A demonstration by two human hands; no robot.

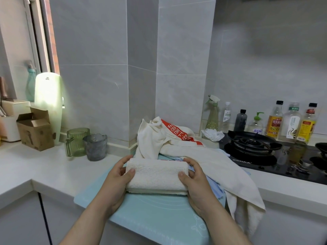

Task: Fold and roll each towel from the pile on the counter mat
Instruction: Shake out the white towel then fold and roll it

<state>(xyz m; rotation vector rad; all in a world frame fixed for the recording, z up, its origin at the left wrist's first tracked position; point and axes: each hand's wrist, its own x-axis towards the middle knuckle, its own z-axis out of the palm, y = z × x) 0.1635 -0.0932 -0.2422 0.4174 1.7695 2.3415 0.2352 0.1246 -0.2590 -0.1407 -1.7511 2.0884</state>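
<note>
1. Two bare hands met over the near edge of the white desk (44, 165). The left hand (116, 181) and right hand (196, 184) each held one end of a cream terry towel rolled into a thick cylinder (155, 175). Thumbs pressed on top and the other fingers (123, 160) were clamped round the ends, most likely to keep the coil from springing open.
2. That roll lay crosswise on a pale teal silicone mat (159, 218), whose front corner overhung the desk. The mat seemed to serve as a clean, flat bed for rolling.
3. Just behind and to the right sat the unfolded pile.
   - A light blue cloth (215, 186) lay at the bottom, touching the right hand.
   - A long cream towel (238, 184) was draped over it and hung down past the desk front.
   - A crumpled cream towel with a red printed band (177, 133) was heaped against the tiled pillar.
   - By my reading, one roll was nearly finished and at least three pieces waited.
4. Farther left stood a green ribbed glass mug (77, 142) beside a grey glass cup (95, 147), with a brown cardboard box (35, 131) beyond.
5. Farther right was a black gas hob (256, 147), with a row of bottles (290, 121) along the wall. The pile's edge lay close to the hob, so the next towel was best drawn towards the mat.
</note>
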